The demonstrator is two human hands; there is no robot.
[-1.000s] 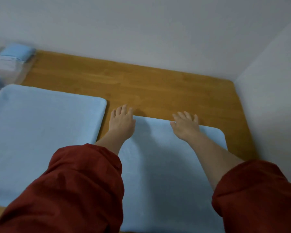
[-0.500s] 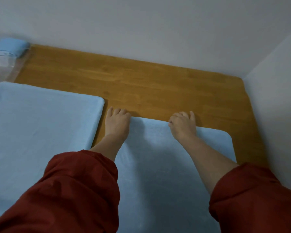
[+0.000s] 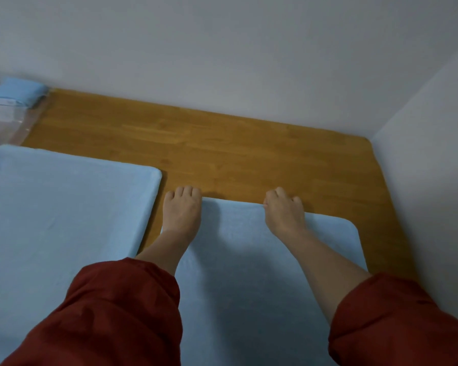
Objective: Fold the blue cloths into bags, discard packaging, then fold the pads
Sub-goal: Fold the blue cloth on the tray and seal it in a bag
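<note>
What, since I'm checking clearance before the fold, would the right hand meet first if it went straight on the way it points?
Only bare table beyond the pad edge that the right hand grips; then, likely, the white wall at the table's far edge.

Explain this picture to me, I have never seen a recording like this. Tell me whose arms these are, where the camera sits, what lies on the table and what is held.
There is no machine here. A person works with bare hands, and one camera worn on the head looks forward and down, so the arms in red sleeves are the wearer's own. Two light blue pads lie on the wooden table. The left hand and the right hand both curl their fingers over the far edge of the nearer pad, gripping it, probably to fold it. The second pad lies flat beside it to the left, untouched. In the far left corner a folded blue cloth sits with clear plastic packaging.
</note>
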